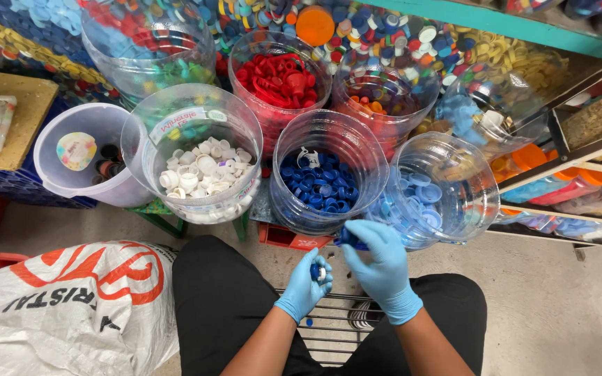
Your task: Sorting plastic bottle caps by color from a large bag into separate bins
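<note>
The left hand (pixel 305 287) pinches a blue cap (pixel 317 272). The right hand (pixel 383 261) holds dark caps (pixel 350 240) near the jars (pixel 329 174). A white sack (pixel 64 306) lies beside.

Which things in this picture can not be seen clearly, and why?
Head view:
- Dark blue cap: mostly covered by the left hand, so its shape is unclear.
- Item at the right hand: fingers hide nearly all of it.
- White sack: cut off by the left and bottom edges.
- Small bucket: its contents are too small to tell.
- Shelf items: blurred behind plastic.
</note>
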